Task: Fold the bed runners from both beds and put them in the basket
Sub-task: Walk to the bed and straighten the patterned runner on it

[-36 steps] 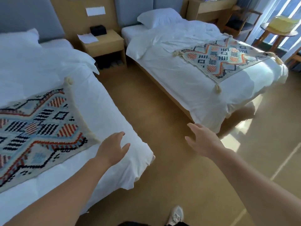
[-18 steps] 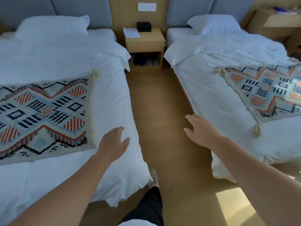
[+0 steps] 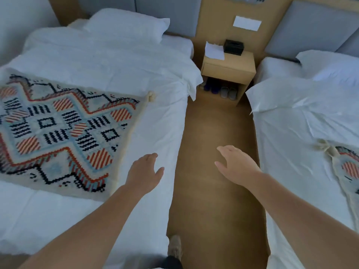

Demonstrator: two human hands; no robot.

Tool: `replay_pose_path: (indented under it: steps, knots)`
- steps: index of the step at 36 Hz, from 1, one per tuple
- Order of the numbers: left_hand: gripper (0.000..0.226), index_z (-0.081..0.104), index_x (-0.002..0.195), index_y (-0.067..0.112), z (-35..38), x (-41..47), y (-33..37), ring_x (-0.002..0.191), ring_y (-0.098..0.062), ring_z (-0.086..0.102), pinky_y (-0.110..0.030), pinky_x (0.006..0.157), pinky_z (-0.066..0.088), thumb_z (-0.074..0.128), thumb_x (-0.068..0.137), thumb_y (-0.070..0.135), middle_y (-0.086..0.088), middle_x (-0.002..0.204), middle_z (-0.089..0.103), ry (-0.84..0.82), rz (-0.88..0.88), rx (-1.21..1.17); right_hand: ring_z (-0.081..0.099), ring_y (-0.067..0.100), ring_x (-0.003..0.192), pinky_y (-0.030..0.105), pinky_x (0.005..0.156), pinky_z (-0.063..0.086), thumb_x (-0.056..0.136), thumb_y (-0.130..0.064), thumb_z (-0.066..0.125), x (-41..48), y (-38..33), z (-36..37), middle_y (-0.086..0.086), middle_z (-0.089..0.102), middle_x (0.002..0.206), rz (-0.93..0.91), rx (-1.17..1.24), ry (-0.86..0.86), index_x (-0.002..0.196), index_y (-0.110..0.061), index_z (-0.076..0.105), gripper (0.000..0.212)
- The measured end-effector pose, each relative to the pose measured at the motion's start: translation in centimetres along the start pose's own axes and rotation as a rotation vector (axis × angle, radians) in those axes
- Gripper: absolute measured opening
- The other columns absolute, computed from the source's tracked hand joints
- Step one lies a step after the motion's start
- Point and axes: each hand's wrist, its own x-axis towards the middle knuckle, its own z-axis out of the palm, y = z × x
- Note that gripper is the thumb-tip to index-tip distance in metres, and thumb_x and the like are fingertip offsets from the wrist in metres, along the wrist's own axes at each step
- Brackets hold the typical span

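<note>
A foot in a tan shoe (image 3: 174, 247) stands on the brown floor (image 3: 213, 191) at the near end of the gap between two beds.

The left hand (image 3: 144, 174) is held out above the right edge of the left bed (image 3: 77, 220). Its grip is loose, with the fingers spread, and it has nothing in it. It is just beside the near right corner of the left bed runner (image 3: 60, 131), but not touching it.

The right hand (image 3: 236, 165) is held out over the floor, close to the left edge of the right bed (image 3: 291, 152). Its grip is loose too, palm down, with nothing in it.

The left bed runner lies flat across the middle of the left bed. It has zigzag lines in black, orange and blue, and a small cream tassel (image 3: 151, 96) at its far right corner. The right bed runner (image 3: 347, 171) lies on the right bed, by the right side of the view. Only its left end shows.

Farther back, a white pillow (image 3: 126, 24) sits at the head of the left bed. Between the beds stands a wooden nightstand (image 3: 229, 68). On its top are a white paper (image 3: 213, 51) and a black box (image 3: 233, 47). Slippers (image 3: 227, 92) sit in the open space under it.
</note>
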Motion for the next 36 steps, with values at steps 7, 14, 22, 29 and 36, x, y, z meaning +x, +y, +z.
replay_pose_path:
  steps: [7, 14, 22, 29, 36]
  knots:
    - [0.057, 0.035, 0.144, 0.017, -0.7, 3.3, -0.9, 0.132, -0.022, 0.044, -0.037, 0.109, 0.037, 0.046, 0.095, 0.044, -0.003, 0.148, 0.043, 0.045, -0.177, -0.014, 0.043, 0.025, 0.131, 0.039, 0.105, 0.040, 0.097, -0.040, 0.043, 8.9, -1.0, -1.6, 0.004, 0.042, 0.146, -0.166, -0.051, -0.079, 0.145, -0.017, 0.032, 0.055]
    - [0.058, 0.033, 0.145, 0.015, -0.4, 7.2, -1.3, 0.135, -0.022, 0.040, -0.037, 0.111, 0.035, 0.045, 0.096, 0.043, -0.003, 0.149, 0.041, 0.096, -0.354, -0.022, 0.050, 0.025, 0.121, 0.037, 0.098, 0.045, 0.097, -0.037, 0.043, 18.6, -1.9, -2.4, 0.006, 0.047, 0.138, -0.381, -0.117, -0.161, 0.140, -0.015, 0.039, 0.047]
    - [0.054, 0.036, 0.143, 0.014, 0.2, 11.7, 0.0, 0.128, -0.024, 0.045, -0.037, 0.106, 0.038, 0.046, 0.096, 0.040, -0.004, 0.141, 0.048, 0.162, -0.634, -0.017, 0.050, 0.026, 0.120, 0.037, 0.101, 0.039, 0.099, -0.038, 0.040, 29.1, -2.3, -3.5, 0.010, 0.046, 0.139, -0.690, -0.263, -0.198, 0.139, -0.013, 0.038, 0.048]
    - [0.052, 0.034, 0.144, 0.014, 1.1, 14.1, -0.7, 0.132, -0.026, 0.038, -0.038, 0.107, 0.032, 0.043, 0.097, 0.035, -0.003, 0.148, 0.040, 0.201, -0.828, -0.096, 0.050, 0.026, 0.118, 0.036, 0.097, 0.042, 0.098, -0.039, 0.041, 36.5, -6.4, -2.5, 0.007, 0.048, 0.135, -0.877, -0.382, -0.210, 0.136, -0.015, 0.040, 0.045]
    - [0.048, 0.039, 0.138, 0.013, 2.5, 16.7, -5.5, 0.127, -0.027, 0.042, -0.039, 0.105, 0.034, 0.044, 0.096, 0.034, -0.005, 0.141, 0.045, 0.238, -0.939, -0.093, 0.049, 0.028, 0.118, 0.039, 0.097, 0.042, 0.097, -0.038, 0.044, 41.7, -13.3, 0.4, 0.009, 0.050, 0.133, -1.031, -0.450, -0.168, 0.135, -0.014, 0.041, 0.046]
